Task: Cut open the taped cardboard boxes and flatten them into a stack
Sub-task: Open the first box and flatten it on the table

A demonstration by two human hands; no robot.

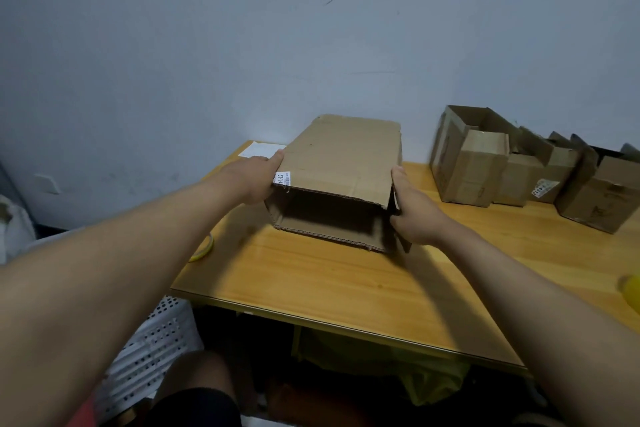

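A brown cardboard box (343, 163) lies on its side on the wooden table (329, 281), its open end facing me so I look into the hollow inside. A small white label sits at its near left corner. My left hand (254, 180) grips the box's left side, thumb on the top panel. My right hand (414, 210) grips the right side, with the thumb up along the edge and the fingers round a side flap.
Several other cardboard boxes (491, 163), some with flaps open, stand in a row at the back right against the wall. A yellow ring-shaped object (204, 248) lies at the table's left edge. A white paper (259, 149) lies at the far left corner. A white perforated crate (152, 350) stands below left.
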